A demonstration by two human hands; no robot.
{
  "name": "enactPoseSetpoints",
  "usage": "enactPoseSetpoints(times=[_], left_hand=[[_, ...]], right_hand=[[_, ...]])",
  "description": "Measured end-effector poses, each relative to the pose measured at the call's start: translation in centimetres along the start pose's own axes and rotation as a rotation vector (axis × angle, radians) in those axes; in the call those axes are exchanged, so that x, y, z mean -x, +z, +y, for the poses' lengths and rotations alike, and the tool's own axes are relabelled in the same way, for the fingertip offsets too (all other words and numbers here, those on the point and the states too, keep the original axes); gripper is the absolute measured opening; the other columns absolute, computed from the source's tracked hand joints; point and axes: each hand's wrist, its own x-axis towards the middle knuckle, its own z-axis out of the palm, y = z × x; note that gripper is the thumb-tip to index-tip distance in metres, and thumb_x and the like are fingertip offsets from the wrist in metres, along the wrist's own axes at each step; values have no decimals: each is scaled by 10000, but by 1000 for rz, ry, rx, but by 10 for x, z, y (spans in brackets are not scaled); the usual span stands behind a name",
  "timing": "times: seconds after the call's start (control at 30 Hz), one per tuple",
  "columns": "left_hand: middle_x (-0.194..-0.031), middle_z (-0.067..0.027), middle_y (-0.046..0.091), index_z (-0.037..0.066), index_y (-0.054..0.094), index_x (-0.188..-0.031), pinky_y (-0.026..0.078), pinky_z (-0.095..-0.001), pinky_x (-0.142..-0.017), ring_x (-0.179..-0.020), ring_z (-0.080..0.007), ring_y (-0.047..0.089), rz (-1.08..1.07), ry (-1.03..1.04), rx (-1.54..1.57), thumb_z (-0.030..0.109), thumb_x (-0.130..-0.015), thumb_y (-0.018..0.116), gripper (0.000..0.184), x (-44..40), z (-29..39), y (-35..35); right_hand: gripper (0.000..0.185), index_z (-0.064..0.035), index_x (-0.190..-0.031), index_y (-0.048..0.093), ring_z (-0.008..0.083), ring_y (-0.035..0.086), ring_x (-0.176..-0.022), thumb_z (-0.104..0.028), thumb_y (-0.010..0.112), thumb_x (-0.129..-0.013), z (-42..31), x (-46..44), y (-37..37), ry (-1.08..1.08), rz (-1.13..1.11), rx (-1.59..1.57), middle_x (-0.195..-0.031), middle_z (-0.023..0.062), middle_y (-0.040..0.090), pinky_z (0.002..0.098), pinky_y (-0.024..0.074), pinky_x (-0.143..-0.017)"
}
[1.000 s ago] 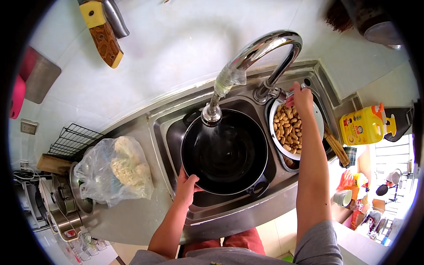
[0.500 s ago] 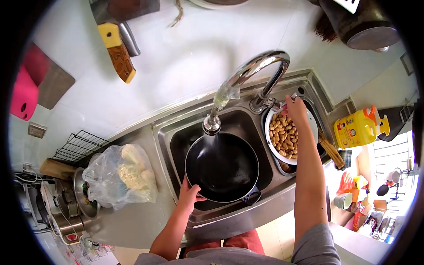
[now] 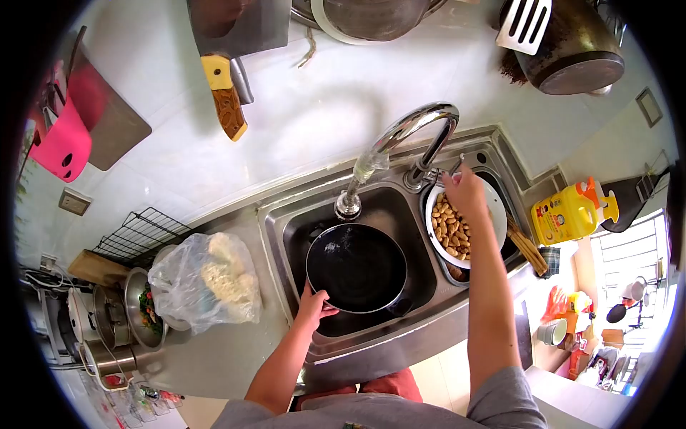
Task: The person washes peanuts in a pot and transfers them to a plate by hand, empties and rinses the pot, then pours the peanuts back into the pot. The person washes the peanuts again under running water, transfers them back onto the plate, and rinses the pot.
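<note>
A black pan (image 3: pixel 356 268) with short side handles sits tilted in the left basin of the steel sink (image 3: pixel 421 236). My left hand (image 3: pixel 314 307) grips its near-left rim, thumb over the edge. Above the pan hangs the chrome faucet's spout (image 3: pixel 348 206), with no water visible coming from it. My right hand (image 3: pixel 466 191) has its fingers closed at the faucet lever (image 3: pixel 461 159); the contact is partly hidden. Below that hand, a white bowl (image 3: pixel 493 214) of unshelled peanuts (image 3: pixel 450 227) rests over the smaller right basin.
A clear plastic bag (image 3: pixel 207 282) with pale food lies on the left counter, near a wire rack (image 3: pixel 139 236) and a metal bowl (image 3: pixel 143 314). Chopsticks (image 3: pixel 525 247) and a yellow bottle (image 3: pixel 564 212) are at right. A cleaver (image 3: pixel 227 93) hangs on the wall.
The water spray from the spout has stopped. My right hand has shifted slightly at the faucet lever. The pan has lowered a little in the basin, and the camera view has tilted upward.
</note>
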Motion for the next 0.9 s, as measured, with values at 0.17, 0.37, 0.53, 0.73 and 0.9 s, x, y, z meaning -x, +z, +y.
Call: enactPoseSetpoints(times=[0.17, 0.37, 0.53, 0.73, 0.9], left_hand=[[-1056, -152, 514, 261, 205, -1379, 565, -497, -706, -772, -325, 617, -43, -97, 94, -31, -686, 444, 789, -6, -7, -10], [-1282, -167, 405, 274, 256, -1336, 476, -613, -851, -1091, -411, 515, -229, -258, 379, -130, -720, 385, 748, -4, -26, -23], [-1305, -145, 409, 240, 293, -1321, 471, -603, -864, -1126, -378, 506, -334, -209, 359, -70, -822, 433, 604, 0, -29, -8], [-1224, -138, 477, 183, 349, -1258, 514, -587, -792, -1056, -346, 555, -247, -52, 54, -44, -822, 431, 498, -5, 9, 17], [-1173, -155, 499, 150, 369, -1202, 541, -579, -718, -989, -353, 589, -212, -101, -100, -9, -783, 429, 452, 1, 28, -5]], right_hand=[[474, 44, -1028, 565, 426, 584, -953, -384, 565, -821, -1, 109, 52, 62, -406, 122, -995, 287, 606, 475, 463, -852], [307, 48, -1013, 553, 467, 554, -941, -169, 511, -799, 22, 200, 82, 223, -377, -168, -935, 307, 599, 494, 446, -839], [295, 43, -1038, 549, 461, 564, -924, -136, 500, -809, 22, 230, 56, 244, -214, -213, -919, 295, 607, 497, 449, -816], [317, 48, -1018, 574, 436, 557, -982, -118, 510, -755, 35, 212, 60, 241, -84, -317, -972, 314, 590, 451, 440, -844], [343, 54, -963, 603, 440, 553, -987, -181, 543, -720, -6, 207, 48, 338, -230, -175, -957, 322, 586, 465, 432, -859]])
